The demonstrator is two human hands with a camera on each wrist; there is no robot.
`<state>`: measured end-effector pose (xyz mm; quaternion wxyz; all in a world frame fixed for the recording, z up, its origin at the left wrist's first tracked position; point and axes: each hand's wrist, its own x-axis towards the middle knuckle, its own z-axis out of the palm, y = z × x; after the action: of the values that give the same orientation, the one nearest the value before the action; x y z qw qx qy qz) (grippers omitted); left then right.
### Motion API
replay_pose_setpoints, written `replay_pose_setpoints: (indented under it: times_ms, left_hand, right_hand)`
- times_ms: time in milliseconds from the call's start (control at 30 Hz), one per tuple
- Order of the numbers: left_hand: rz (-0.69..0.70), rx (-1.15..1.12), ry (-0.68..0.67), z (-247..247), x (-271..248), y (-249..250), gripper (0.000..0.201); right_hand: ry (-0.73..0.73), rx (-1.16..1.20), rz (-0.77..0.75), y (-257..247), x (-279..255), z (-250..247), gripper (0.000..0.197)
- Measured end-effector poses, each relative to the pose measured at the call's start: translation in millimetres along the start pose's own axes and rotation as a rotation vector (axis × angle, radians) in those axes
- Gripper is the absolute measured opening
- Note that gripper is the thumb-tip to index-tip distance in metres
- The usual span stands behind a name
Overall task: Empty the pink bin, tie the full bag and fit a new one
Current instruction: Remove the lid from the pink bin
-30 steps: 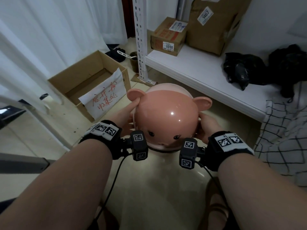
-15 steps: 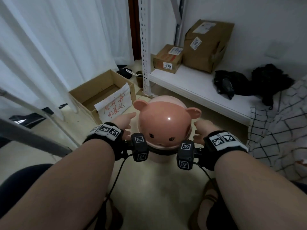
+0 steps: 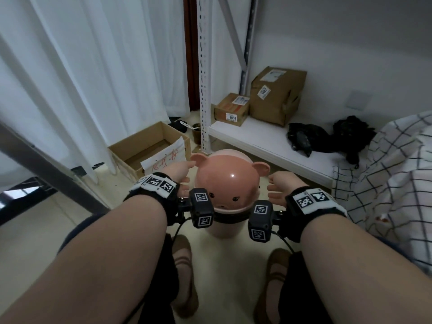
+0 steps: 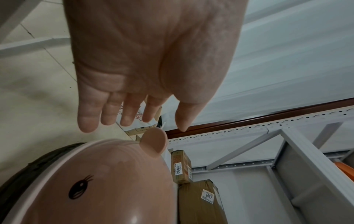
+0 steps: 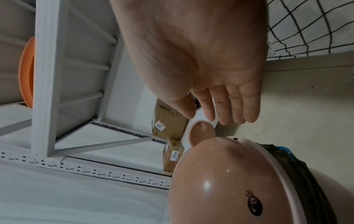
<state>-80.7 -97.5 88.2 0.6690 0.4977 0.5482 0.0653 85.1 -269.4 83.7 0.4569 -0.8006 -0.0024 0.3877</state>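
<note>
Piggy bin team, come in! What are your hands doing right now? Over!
Left hand open, right hand open, either side of the pink bin, not touching. Lid on, black bag under the rim. Nothing in the way.

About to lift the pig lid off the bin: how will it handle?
Probably slippery: the lid is a glossy, rounded dome. Likely stiff and light, being thin moulded plastic. Its ears offer surer holds for the open left hand and right hand.

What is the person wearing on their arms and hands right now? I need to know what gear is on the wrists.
Both forearms are bare, no sleeves. Each wrist carries a black strap topped with a white band printed with black square markers. A black boxy camera module with similar markers is mounted inboard of each wrist, trailing a thin black cable. The left hand and right hand wear no gloves.
</note>
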Motion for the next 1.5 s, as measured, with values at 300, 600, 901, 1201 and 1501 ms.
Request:
replay_pose_setpoints:
  times_ms: [300,600,901,1201,1501]
  left_hand:
    - [0.010,-0.018,-0.013,14.2,33.9,2.2,0.048]
    - [-0.003,-0.070,0.003,13.5,99.9,-17.4,0.074]
    - [0.034,0.003,0.025,14.5,116.2,-28.4,0.092]
    - [-0.053,0.036,-0.006,4.8,79.6,-33.6,0.061]
    - [-0.081,0.028,-0.012,5.4,86.4,-38.7,0.066]
  right_hand:
    - [-0.008,-0.002,0.014,8.4,43.4,6.3,0.021]
    - [0.053,-0.079,0.011,14.0,113.0,32.6,0.026]
    - [0.033,-0.006,0.008,26.6,129.5,46.3,0.026]
    - [-0.016,-0.041,0.055,44.4,112.6,45.6,0.009]
    - [0.007,0.081,0.072,55.5,127.8,47.0,0.008]
